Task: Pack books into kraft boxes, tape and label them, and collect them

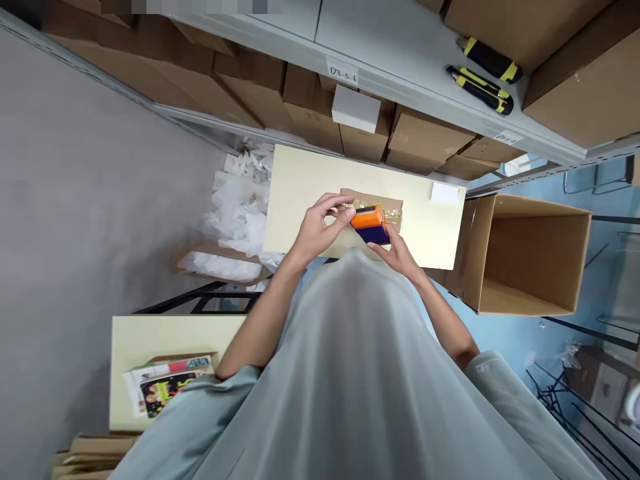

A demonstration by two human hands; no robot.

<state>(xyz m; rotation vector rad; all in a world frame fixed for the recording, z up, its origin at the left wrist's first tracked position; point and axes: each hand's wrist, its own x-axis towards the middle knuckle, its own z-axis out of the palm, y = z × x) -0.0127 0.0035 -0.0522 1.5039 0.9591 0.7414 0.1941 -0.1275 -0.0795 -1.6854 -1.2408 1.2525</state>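
A small orange and dark-blue box (370,225) is held up in front of my body, tilted, above the pale yellow table (300,173). My right hand (399,255) grips its lower right side, thumb along the near edge. At the opposite end, my left hand (325,225) has thumb and fingers curled at the box's left corner; the thumb tip touches it. Partly hidden behind the box, a flat brown cardboard piece (395,205) with shiny clear tape or film lies on the table. A small white box (445,193) sits near the table's right end.
Grey shelving (400,100) crosses ahead, loaded with cardboard boxes (313,120) and two yellow-black utility knives (483,90). An open carton (535,260) stands right of the table. White plastic wrapping (240,200) is piled left. Another table (123,347) at lower left bears printed packages (167,390).
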